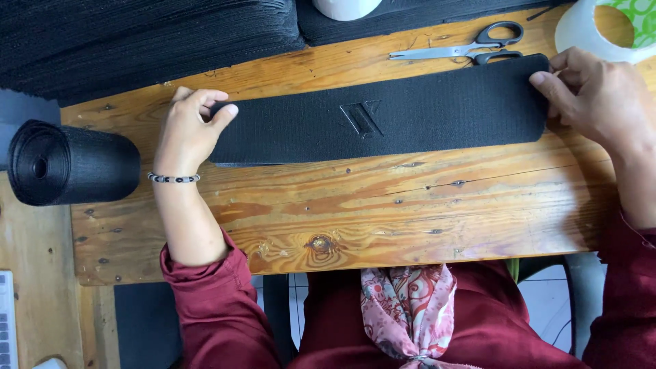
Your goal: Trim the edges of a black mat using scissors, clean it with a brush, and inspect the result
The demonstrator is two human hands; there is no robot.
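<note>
From my remote seat, I see both hands pinning a long black strip (383,116) flat on the wooden bench (355,212), the strip lying across the bench's far half with a raised emblem at its centre. My left hand (188,130) pinches the strip's left end, fingers (222,113) closed narrow over its corner. My right hand (598,99) grips the strip's right end the same way, thumb and fingers closed on the edge.

Scissors (465,44) lie just beyond the strip, near its right end, their black handles almost touching its far edge. A white tape roll (601,27) sits beyond the strip's right end, close to the right hand. A black roll (68,162) rests well left of the strip, at the bench's corner, and stacked black sheets (150,41) fill the space beyond the strip's left half.

My read on the risks: uneven pull from either hand could skew or buckle the strip, and a slide away from me could nudge the scissors. The black roll, lying on its side near the bench edge, might roll off if jostled.
</note>
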